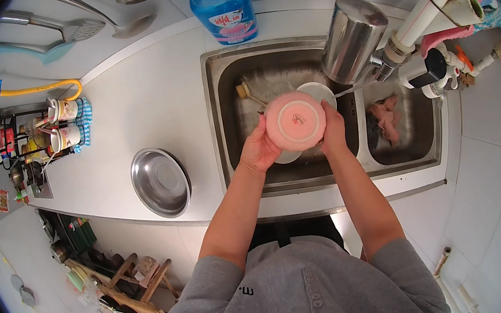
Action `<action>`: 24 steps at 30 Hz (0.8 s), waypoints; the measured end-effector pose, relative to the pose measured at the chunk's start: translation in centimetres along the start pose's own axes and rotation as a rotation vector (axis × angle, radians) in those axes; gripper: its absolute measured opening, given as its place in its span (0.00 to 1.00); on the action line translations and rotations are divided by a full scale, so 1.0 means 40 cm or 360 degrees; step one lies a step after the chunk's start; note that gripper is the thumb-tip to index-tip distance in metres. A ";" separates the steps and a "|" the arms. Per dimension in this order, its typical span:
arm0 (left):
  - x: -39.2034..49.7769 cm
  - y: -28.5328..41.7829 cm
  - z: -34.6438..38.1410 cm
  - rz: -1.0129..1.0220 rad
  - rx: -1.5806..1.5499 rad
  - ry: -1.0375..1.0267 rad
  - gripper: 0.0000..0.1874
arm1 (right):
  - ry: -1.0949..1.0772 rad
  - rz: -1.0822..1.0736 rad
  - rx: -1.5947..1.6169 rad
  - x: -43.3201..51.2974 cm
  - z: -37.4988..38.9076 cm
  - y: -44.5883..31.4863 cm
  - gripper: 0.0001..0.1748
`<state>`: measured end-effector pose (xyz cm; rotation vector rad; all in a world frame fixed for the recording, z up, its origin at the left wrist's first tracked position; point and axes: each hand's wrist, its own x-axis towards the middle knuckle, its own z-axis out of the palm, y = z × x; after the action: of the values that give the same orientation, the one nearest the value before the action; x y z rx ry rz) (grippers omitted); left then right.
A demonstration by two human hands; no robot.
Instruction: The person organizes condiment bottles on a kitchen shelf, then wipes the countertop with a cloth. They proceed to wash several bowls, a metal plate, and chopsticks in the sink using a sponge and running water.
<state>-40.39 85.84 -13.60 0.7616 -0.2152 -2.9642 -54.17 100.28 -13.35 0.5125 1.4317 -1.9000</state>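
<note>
A pink bowl (296, 122) is held bottom up above the larger basin of a steel double sink (221, 160). My left hand (260, 146) grips its left side and my right hand (333, 128) its right side. White dishes (316, 93) lie partly hidden beneath the bowl. A brush (243, 91) with a round bristle head rests in the basin behind my left hand. A thin stream of water runs by the tap (380, 68), right of the bowl. Pink and dark cloths (386, 121) lie in the smaller basin.
A steel bowl (161, 182) stands on the white counter (168, 96) at the left. Behind the sink is a blue soap bottle (229, 16). A steel cylinder (353, 38) and white pipes (433, 0) rise at the right. Cups (67, 137) and a rack are at the far left.
</note>
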 end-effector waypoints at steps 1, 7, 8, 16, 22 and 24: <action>-0.001 -0.009 0.015 0.0068 -0.0064 -0.0042 0.27 | 0.0166 -0.0226 -0.0280 0.007 -0.012 0.010 0.16; 0.019 -0.003 0.122 0.0565 0.0080 0.0346 0.19 | 0.0145 -0.1092 -0.0817 -0.119 0.063 0.070 0.15; 0.026 0.003 0.112 0.0527 0.0237 0.0366 0.17 | -0.0016 -0.1323 -0.0916 -0.139 0.092 0.067 0.16; -0.032 0.054 0.091 0.0365 0.1131 0.0148 0.11 | -0.0368 -0.1907 -0.1678 -0.093 0.196 -0.040 0.14; -0.087 0.063 0.111 0.0247 0.0820 0.0054 0.11 | -0.0570 0.0271 -0.0588 0.070 0.122 -0.127 0.17; -0.086 0.049 0.124 0.0299 0.0423 0.0054 0.11 | -0.0411 0.0713 0.0106 0.086 0.082 -0.062 0.22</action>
<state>-39.70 84.85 -7.36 0.7690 -0.6505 -2.7744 -58.01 96.57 -12.96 0.5441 0.9916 -1.5886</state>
